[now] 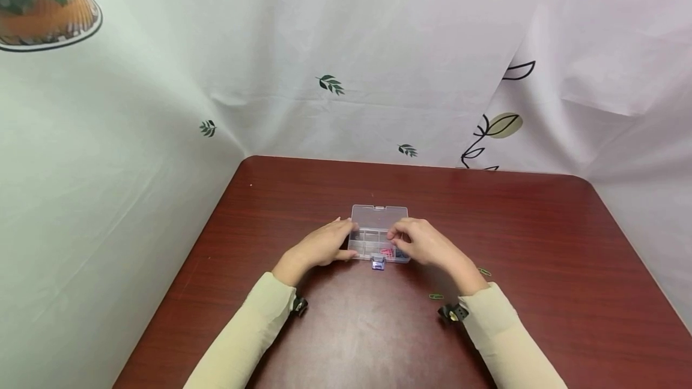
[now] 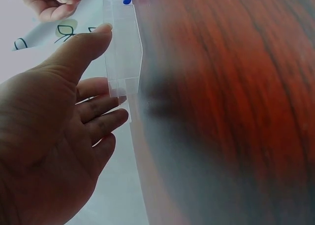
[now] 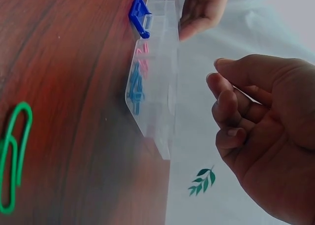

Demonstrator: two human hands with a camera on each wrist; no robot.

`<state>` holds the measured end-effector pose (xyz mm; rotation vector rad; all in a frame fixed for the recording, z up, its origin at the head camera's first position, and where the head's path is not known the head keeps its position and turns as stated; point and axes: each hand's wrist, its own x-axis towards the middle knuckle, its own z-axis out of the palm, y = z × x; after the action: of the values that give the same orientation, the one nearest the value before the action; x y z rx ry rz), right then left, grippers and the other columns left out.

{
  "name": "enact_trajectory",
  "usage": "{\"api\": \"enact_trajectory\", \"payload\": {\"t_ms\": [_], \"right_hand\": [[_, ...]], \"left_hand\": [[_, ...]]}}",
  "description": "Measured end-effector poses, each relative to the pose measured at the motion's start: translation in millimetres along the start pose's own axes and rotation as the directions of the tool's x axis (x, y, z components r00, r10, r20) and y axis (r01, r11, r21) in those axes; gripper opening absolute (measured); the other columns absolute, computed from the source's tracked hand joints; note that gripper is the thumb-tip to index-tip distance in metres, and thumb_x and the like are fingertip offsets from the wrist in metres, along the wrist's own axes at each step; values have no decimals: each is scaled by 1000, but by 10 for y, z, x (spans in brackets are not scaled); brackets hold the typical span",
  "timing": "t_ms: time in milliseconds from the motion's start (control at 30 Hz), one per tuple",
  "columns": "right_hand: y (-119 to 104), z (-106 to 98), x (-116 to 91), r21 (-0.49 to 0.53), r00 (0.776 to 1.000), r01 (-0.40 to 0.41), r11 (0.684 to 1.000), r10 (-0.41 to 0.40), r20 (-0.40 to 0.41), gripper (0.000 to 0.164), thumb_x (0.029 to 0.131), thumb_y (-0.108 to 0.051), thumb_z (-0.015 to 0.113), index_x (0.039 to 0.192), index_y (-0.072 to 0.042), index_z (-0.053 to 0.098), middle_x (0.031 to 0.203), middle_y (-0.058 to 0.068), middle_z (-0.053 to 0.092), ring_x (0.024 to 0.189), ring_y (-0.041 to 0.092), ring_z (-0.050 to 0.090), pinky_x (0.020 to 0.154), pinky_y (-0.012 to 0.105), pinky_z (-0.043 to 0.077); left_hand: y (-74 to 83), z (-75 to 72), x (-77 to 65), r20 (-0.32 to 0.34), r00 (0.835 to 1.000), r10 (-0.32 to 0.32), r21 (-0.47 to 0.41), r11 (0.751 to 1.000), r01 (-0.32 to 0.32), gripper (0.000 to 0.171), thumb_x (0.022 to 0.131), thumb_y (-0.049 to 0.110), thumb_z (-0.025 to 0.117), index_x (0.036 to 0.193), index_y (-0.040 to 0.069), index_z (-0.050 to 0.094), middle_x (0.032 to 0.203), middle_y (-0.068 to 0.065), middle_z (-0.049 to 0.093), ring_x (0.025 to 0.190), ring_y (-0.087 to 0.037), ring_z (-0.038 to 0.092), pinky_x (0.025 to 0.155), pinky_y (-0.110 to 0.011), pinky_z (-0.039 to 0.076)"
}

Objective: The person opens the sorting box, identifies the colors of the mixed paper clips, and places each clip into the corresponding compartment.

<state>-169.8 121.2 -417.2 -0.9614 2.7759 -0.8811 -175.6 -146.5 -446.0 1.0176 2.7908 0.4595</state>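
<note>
A clear compartment box [image 1: 372,248] stands on the table with its lid [image 1: 373,216] raised at the back. Pink paper clips [image 1: 387,252] and blue paper clips [image 3: 136,89] lie in separate compartments at its right. At the box's left end, my left hand [image 1: 322,244] holds it, thumb at the front corner and fingers toward the back. My right hand [image 1: 424,244] hovers over the right compartments. Its fingers [image 3: 227,107] are curled, thumb and forefinger tips close together; nothing shows between them. A blue latch [image 1: 378,263] hangs at the box's front.
Two green paper clips lie on the brown table [image 1: 540,245]: one green clip [image 1: 436,296] near the right wrist, another green clip [image 1: 485,271] beyond the right forearm. White cloth [image 1: 378,119] with leaf prints hangs behind the table and at its sides.
</note>
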Motion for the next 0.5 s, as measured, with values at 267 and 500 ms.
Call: {"api": "enact_trajectory", "payload": {"t_ms": [267, 500], "right_hand": [[60, -89, -120, -8, 1000, 1, 1000, -1, -12, 6, 91, -5, 71, 95, -9, 73, 85, -6, 63, 78, 11, 57, 67, 25, 53], [130, -129, -253, -23, 1000, -9, 1000, 9, 6, 7, 90, -5, 72, 97, -8, 72, 86, -6, 63, 79, 13, 58, 68, 25, 53]], "left_hand": [[21, -14, 10, 6, 1000, -4, 15, 1000, 4, 54, 96, 33, 71, 134, 0, 53, 132, -15, 60, 135, -36, 51, 125, -44, 29], [3, -7, 0, 15, 1000, -16, 15, 1000, 16, 54, 96, 34, 71, 134, 1, 54, 132, -14, 60, 136, -36, 51, 126, -43, 28]]}}
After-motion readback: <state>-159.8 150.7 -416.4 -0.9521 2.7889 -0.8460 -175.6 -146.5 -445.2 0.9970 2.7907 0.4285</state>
